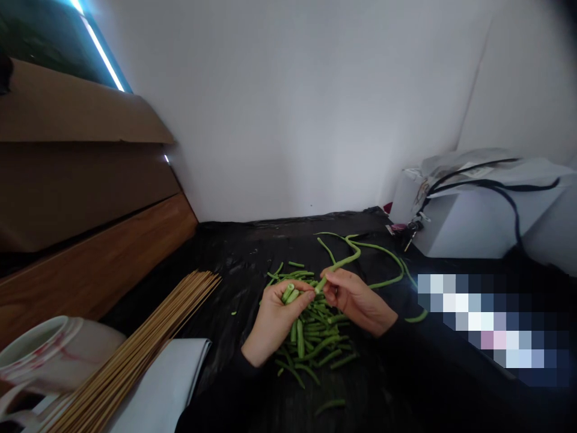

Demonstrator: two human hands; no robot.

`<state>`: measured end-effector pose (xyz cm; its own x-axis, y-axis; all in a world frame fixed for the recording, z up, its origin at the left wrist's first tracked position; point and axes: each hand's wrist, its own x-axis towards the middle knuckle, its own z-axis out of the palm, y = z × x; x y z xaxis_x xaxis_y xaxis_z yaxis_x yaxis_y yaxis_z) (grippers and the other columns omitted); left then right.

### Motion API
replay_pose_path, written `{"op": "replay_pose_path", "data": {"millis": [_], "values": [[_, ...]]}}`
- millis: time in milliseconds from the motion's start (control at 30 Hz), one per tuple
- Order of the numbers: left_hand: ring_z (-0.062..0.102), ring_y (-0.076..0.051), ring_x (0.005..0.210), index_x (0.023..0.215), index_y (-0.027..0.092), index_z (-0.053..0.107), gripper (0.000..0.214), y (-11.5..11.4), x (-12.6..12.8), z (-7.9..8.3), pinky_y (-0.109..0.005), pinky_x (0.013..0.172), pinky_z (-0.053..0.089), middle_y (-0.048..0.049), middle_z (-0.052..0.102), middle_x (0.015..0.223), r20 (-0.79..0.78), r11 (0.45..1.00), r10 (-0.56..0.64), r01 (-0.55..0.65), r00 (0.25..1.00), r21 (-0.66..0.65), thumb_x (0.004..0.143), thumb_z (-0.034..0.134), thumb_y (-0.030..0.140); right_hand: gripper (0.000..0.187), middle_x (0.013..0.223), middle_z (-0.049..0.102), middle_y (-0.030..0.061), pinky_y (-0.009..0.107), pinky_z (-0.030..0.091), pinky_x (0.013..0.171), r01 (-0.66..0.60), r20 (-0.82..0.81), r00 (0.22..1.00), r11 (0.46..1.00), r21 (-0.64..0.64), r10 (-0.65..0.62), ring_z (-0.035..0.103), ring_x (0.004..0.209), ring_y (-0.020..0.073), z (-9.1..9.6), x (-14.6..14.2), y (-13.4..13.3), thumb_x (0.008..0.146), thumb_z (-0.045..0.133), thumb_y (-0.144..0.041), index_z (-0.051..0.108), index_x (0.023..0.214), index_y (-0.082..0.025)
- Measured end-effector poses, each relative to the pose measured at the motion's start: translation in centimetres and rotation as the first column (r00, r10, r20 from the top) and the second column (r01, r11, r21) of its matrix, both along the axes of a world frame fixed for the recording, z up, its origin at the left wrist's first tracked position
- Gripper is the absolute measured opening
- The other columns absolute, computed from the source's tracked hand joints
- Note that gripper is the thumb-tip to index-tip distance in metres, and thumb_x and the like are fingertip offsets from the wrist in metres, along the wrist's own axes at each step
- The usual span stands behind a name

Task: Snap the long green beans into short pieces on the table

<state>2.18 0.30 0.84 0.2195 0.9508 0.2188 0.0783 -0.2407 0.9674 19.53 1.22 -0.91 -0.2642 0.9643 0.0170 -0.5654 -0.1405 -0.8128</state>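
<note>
My left hand (276, 319) is closed around a few short pieces of green bean (289, 292), their cut ends showing above the fingers. Its thumb and fingertips meet the near end of a long green bean (341, 264). Pinched close to that same end, my right hand (359, 300) holds the long bean, which bends away toward the back. Under both hands lies a pile of short bean pieces (322, 346) on black plastic sheeting (216, 361). More long beans (391, 255) curve across the sheeting behind and right of my right hand.
Thin wooden sticks (153, 337) lie at the left over a folded white sheet (183, 367), beside a white mug (67, 346). A cardboard box (81, 180) stands far left. White boxes (469, 222) with black cords are at the right; a pixelated object (487, 331) lies nearer.
</note>
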Motion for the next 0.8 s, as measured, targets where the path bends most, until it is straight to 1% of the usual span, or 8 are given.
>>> {"op": "replay_pose_path", "data": {"millis": [67,200,300,367,433,567,667,800], "values": [[0.052,-0.01,0.061,0.074,0.013,0.07,0.012,-0.1,0.1,0.1,-0.02,0.058,0.041,-0.001,0.066,0.068,-0.052,0.997,0.006,-0.002,0.999,0.076,0.074,0.07,0.024,0.017,0.064,0.059,-0.0016,0.018,0.036,0.049,-0.008,-0.008,1.0,0.999,-0.043,0.007,0.047,0.052,0.005,-0.1,0.0,0.0,0.075,0.077,-0.031,0.07,0.078,-0.015],[0.053,-0.01,0.059,0.074,0.013,0.068,0.007,-0.5,0.1,0.2,-0.019,0.058,0.041,-0.0003,0.065,0.066,-0.176,0.974,-0.008,0.048,0.984,0.223,0.077,0.064,0.018,0.029,0.075,0.065,-0.0007,0.015,0.038,0.049,-0.038,-0.015,0.999,0.992,-0.122,0.037,0.046,0.051,0.0027,-0.3,0.1,0.1,0.072,0.079,-0.026,0.069,0.097,-0.018],[0.052,-0.009,0.057,0.071,0.015,0.066,0.008,-0.7,0.0,0.2,-0.019,0.057,0.039,0.0017,0.062,0.063,-0.329,0.937,-0.043,0.153,0.943,0.314,0.077,0.061,0.012,0.028,0.071,0.064,-0.0003,0.016,0.039,0.05,-0.111,0.022,0.993,0.99,-0.087,0.113,0.049,0.051,0.0044,-0.3,0.0,-0.1,0.075,0.076,-0.029,0.069,0.1,-0.018],[0.055,-0.009,0.059,0.072,0.016,0.065,0.011,-0.9,-0.1,0.2,-0.019,0.059,0.039,0.0026,0.063,0.064,-0.42,0.902,-0.08,0.246,0.904,0.356,0.075,0.059,0.007,0.029,0.066,0.062,-0.0008,0.018,0.039,0.049,-0.169,0.087,0.981,0.984,-0.058,0.173,0.049,0.05,0.0057,-0.2,0.0,-0.3,0.078,0.073,-0.031,0.069,0.103,-0.017],[0.058,-0.01,0.062,0.074,0.017,0.065,0.015,-1.0,-0.2,0.2,-0.02,0.062,0.04,0.0029,0.064,0.067,-0.472,0.874,-0.082,0.291,0.878,0.389,0.073,0.058,0.003,0.03,0.062,0.06,-0.0015,0.019,0.038,0.048,-0.186,0.162,0.968,0.982,-0.044,0.191,0.048,0.049,0.0061,-0.1,0.0,-0.4,0.08,0.071,-0.034,0.069,0.105,-0.017],[0.06,-0.011,0.064,0.077,0.018,0.064,0.018,-1.1,-0.1,0.0,-0.02,0.063,0.041,0.0026,0.066,0.07,-0.487,0.869,0.02,0.226,0.873,0.44,0.073,0.057,0.002,0.032,0.06,0.057,-0.0024,0.02,0.038,0.048,-0.166,0.259,0.952,0.986,-0.002,0.161,0.048,0.048,0.0073,-0.2,0.4,-0.1,0.082,0.068,-0.038,0.068,0.107,-0.018],[0.063,-0.013,0.069,0.081,0.02,0.065,0.019,-1.1,-0.1,-0.3,-0.021,0.066,0.043,0.0019,0.069,0.075,-0.513,0.862,0.061,0.214,0.856,0.46,0.074,0.057,0.003,0.032,0.058,0.055,-0.0036,0.02,0.037,0.047,-0.163,0.336,0.931,0.986,0.034,0.143,0.047,0.048,0.007,-0.2,0.6,0.1,0.082,0.067,-0.039,0.068,0.106,-0.018],[0.067,-0.015,0.077,0.087,0.02,0.067,0.017,-0.5,-0.4,-0.7,-0.023,0.072,0.047,-0.001,0.073,0.085,-0.465,0.849,0.187,0.096,0.865,0.52,0.077,0.059,0.008,0.026,0.064,0.057,-0.0021,0.021,0.037,0.047,-0.256,0.429,0.884,0.961,0.108,0.187,0.046,0.048,0.0064,0.0,0.5,-0.2,0.085,0.063,-0.041,0.068,0.094,-0.017]]}}
